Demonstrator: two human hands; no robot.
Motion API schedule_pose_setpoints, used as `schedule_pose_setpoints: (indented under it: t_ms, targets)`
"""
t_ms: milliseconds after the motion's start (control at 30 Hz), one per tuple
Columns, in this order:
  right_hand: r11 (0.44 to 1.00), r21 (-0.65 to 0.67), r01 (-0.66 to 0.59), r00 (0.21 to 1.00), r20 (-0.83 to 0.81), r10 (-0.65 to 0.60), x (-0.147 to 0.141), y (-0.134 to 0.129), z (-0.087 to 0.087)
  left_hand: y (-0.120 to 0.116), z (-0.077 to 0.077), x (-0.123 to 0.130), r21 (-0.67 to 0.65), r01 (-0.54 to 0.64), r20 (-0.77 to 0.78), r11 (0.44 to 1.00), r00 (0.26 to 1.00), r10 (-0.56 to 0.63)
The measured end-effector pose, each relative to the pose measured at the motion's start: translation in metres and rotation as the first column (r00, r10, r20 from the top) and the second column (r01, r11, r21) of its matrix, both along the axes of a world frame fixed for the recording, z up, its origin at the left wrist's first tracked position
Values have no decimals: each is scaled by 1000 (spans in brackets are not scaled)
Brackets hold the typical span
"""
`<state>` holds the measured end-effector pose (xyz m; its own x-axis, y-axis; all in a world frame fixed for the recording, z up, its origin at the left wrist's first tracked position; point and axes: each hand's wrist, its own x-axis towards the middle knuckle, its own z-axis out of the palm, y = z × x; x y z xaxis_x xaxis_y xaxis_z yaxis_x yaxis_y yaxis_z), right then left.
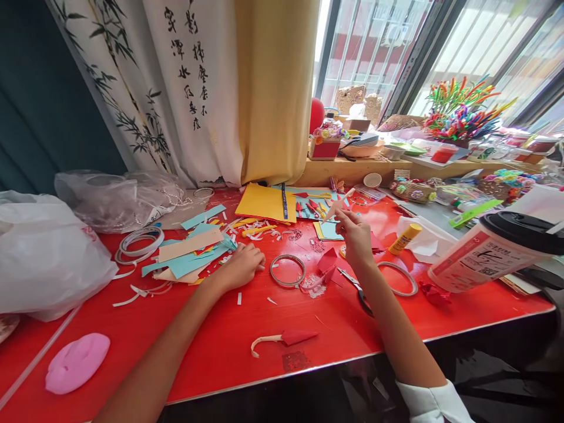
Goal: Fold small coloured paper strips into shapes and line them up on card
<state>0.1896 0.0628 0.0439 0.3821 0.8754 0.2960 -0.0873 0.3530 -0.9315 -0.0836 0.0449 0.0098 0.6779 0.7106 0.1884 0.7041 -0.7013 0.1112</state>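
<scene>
My right hand [356,235] is raised over the red table, its fingers pinching a thin cream paper strip [338,207] that looks rolled or folded. Palm down, my left hand [245,265] rests on the table at the right edge of a heap of blue paper strips [198,262], fingers loosely bent and nothing visible in them. A small red paper umbrella [299,336] with a curved cream handle lies near the front edge. Between my hands is a roll of tape [288,271]. Scissors [359,288] lie partly hidden behind my right forearm.
Yellow paper sheets [259,202] lie at the back beside the curtain. To the right are a glue stick [404,238], another tape roll [412,283] and a large lidded cup [489,252]. White plastic bags [48,252] and a pink object [77,363] occupy the left.
</scene>
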Motion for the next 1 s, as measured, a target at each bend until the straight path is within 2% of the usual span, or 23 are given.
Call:
schedule_pose_setpoints:
  t_ms: [33, 100, 200, 267, 300, 333, 400, 433, 467, 500, 567, 600, 667, 767, 833, 900, 933, 1000]
  targets:
    - [1000, -4, 9, 1000, -5, -9, 1, 0, 1, 1, 3, -4, 93, -45, -49, 995, 998, 50]
    - [1000, -9, 21, 1000, -6, -21, 2, 0, 1, 3, 9, -13, 282, -172, -92, 944, 974, 205]
    - [1000, -14, -6, 999, 38, 6, -4, -1, 0, 6, 15, -22, 454, -392, 22, 800, 903, 430]
    - [996, -36, -77, 991, 111, 80, -13, -4, -3, 6, 15, -21, 476, -504, 164, 721, 856, 490]
    - [991, -53, -124, 979, 154, 131, -19, -6, -5, 6, 16, -18, 451, -542, 241, 709, 839, 489]
    - [982, -69, -177, 962, 197, 187, -26, -9, -7, 4, 16, -13, 395, -559, 312, 729, 828, 466]
    - [958, -91, -273, 918, 273, 288, -42, -16, -14, -1, 16, 1, 173, -500, 439, 848, 810, 388]
    - [943, -95, -318, 892, 309, 332, -50, -20, -17, -5, 16, 9, 15, -402, 495, 915, 799, 343]
    - [930, -96, -356, 862, 350, 366, -57, -23, -20, -9, 16, 17, -162, -268, 545, 950, 778, 312]
    - [916, -98, -389, 830, 393, 395, -63, -27, -23, -13, 17, 24, -313, -119, 588, 942, 755, 291]
    - [889, -107, -445, 770, 460, 441, -72, -31, -26, -19, 18, 33, -472, 73, 666, 879, 682, 301]
    - [881, -112, -459, 753, 476, 453, -73, -32, -27, -21, 19, 35, -510, 125, 697, 851, 640, 324]
    - [880, -123, -458, 741, 494, 454, -72, -31, -27, -20, 21, 34, -542, 124, 733, 831, 553, 396]
    - [918, -136, -374, 745, 545, 384, -63, -25, -24, -12, 23, 24, -527, 10, 765, 850, 441, 469]
    - [951, -145, -275, 721, 623, 303, -55, -21, -23, -8, 22, 19, -514, 14, 798, 858, 376, 471]
    - [975, -151, -162, 629, 745, 220, -50, -17, -25, -6, 21, 17, -538, 107, 816, 836, 314, 485]
    - [982, -151, -112, 548, 815, 188, -48, -17, -26, -6, 20, 17, -559, 159, 814, 814, 295, 501]
    - [991, -131, -21, 334, 933, 130, -46, -16, -29, -7, 20, 18, -596, 238, 797, 767, 287, 531]
